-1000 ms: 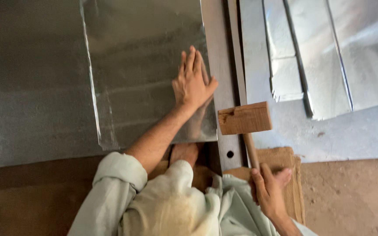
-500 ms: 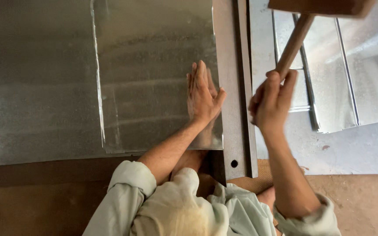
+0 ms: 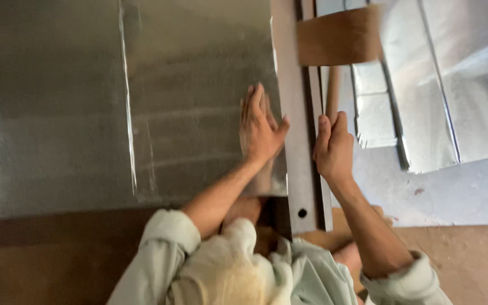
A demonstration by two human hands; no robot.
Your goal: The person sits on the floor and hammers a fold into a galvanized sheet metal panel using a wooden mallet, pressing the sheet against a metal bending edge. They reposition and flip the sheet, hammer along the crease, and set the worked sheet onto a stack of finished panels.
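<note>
The wooden mallet [image 3: 339, 35] has come down from its raised position half a second ago; its blocky head now sits blurred over the long metal bar [image 3: 293, 141], and the right hand [image 3: 332, 148] has dropped with it; that hand is closed around the mallet's handle, fingers wrapped tight, just beside the bar's right edge; the left hand [image 3: 260, 125] has stayed pressed flat, fingers spread wide and palm down, on the grey metal sheet [image 3: 199, 85], close to the bar's left edge; the sheet lies on the floor with a raised fold line running down it; further folded metal pieces [image 3: 441, 85] lie to the right, apart from the bar.
</note>
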